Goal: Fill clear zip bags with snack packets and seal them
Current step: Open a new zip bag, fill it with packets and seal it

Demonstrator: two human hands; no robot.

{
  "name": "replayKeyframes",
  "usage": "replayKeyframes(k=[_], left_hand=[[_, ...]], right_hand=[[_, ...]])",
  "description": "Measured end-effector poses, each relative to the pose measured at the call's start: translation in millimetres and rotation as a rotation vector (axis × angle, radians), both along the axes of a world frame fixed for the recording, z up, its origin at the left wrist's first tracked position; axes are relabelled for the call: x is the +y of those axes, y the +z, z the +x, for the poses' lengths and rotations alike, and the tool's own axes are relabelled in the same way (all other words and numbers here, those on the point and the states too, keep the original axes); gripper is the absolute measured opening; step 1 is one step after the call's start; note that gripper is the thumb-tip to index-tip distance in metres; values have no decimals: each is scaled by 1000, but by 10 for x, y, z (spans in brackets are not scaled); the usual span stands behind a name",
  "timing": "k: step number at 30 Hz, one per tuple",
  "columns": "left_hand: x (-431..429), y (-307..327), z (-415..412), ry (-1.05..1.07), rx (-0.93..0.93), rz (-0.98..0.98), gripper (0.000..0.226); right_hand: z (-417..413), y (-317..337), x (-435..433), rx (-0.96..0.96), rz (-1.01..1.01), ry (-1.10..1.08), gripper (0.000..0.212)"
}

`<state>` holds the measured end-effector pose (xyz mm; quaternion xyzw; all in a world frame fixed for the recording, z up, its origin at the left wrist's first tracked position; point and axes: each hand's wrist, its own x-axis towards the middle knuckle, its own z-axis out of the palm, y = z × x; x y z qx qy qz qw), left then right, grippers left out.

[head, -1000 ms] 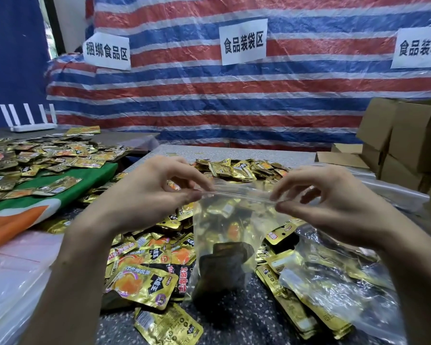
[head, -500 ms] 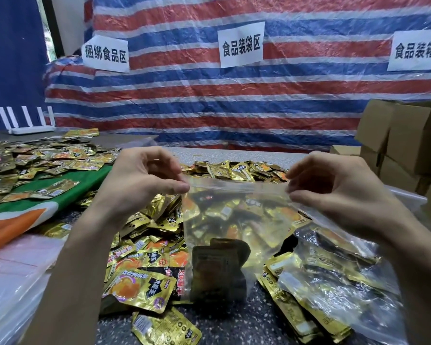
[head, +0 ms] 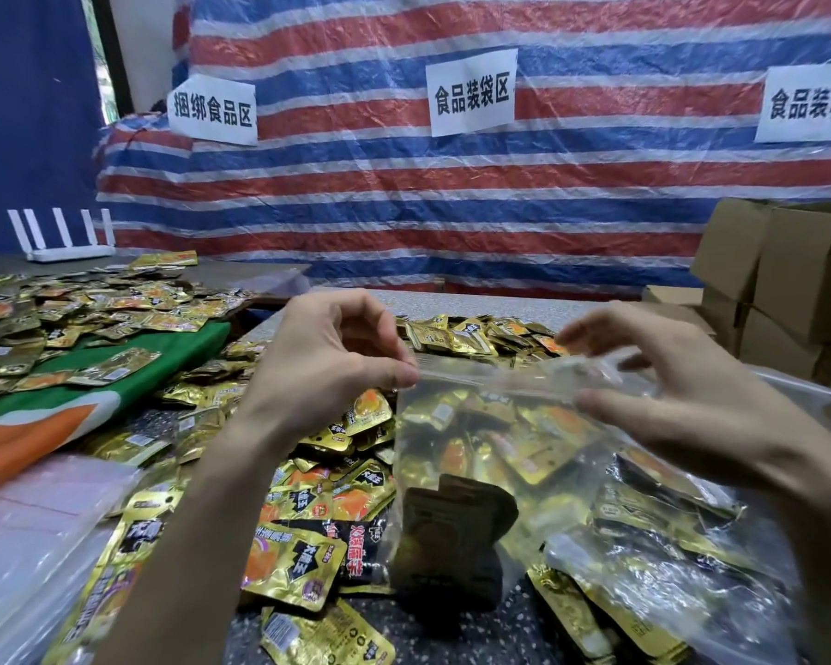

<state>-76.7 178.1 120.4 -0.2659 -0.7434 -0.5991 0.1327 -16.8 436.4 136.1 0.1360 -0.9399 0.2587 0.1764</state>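
At lower centre, your clear plastic zip bag [head: 495,453] hangs upright over the loose gold foil snack packets [head: 298,559], a dark packet [head: 452,530] sunk to its bottom. Its zip strip [head: 490,374] runs level left to right at mid-frame: your left hand [head: 327,367] pinches the left end between thumb and forefinger, while your blurred right hand [head: 682,395] brackets the right end, grip impossible to tell. Sealing, I judge, means pressing along that line, starting from the left pinch.

A red, white and blue striped tarpaulin [head: 452,194] carries three white paper signs [head: 471,93]. Cardboard boxes [head: 797,276] stack at right; a white router [head: 66,242] stands on the far-left surface [head: 241,273].
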Motion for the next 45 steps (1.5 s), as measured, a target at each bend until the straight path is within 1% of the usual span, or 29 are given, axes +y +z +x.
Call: replayKeyframes(k=[1, 4, 6, 9, 12, 15, 18, 22, 24, 26, 28, 30, 33, 35, 38, 40, 42, 45], left_hand=[[44, -3, 14, -3, 22, -9, 33], [167, -10, 67, -25, 76, -32, 35], [232, -15, 107, -52, 108, -52, 36], [300, -16, 166, -68, 138, -59, 38], [308, -13, 186, -91, 145, -59, 35], [281, -11, 187, -130, 149, -59, 30], [273, -13, 184, -141, 163, -68, 27], [242, -21, 156, -175, 162, -85, 31], [239, -32, 146, -195, 158, -94, 26], [243, -46, 134, -202, 155, -155, 14], [220, -57, 111, -208, 139, -273, 9], [175, -66, 95, -243, 129, -384, 15], [129, -74, 87, -272, 189, -439, 21], [112, -81, 61, -264, 250, -431, 21], [72, -100, 3, -239, 314, -379, 24], [46, -109, -31, -223, 329, -349, 23], [16, -119, -64, -213, 348, -327, 14], [-37, -118, -80, -232, 332, -278, 16]], right_hand=[[20, -7, -63, 44, 54, 0, 45], [90, -53, -352, 179, 128, 2, 52], [102, -112, -503, 192, 140, 26, 45], [67, -191, -565, 210, 61, 65, 21], [36, -207, -547, 224, -27, 99, 9], [39, -198, -540, 230, -98, 108, 7], [28, -203, -549, 221, -112, 93, 8], [30, -183, -541, 184, -140, 96, 9], [40, -178, -536, 186, -126, 93, 7], [51, -176, -535, 202, -126, 89, 8], [53, -177, -535, 214, -139, 94, 9], [49, -178, -531, 220, -149, 99, 9], [52, -183, -527, 195, -133, 118, 10], [49, -174, -516, 168, -122, 130, 9], [52, -128, -480, 89, -138, 167, 16], [56, -100, -457, 55, -121, 182, 17], [59, -83, -433, 51, -115, 178, 17], [57, -62, -401, 37, -104, 167, 15]])
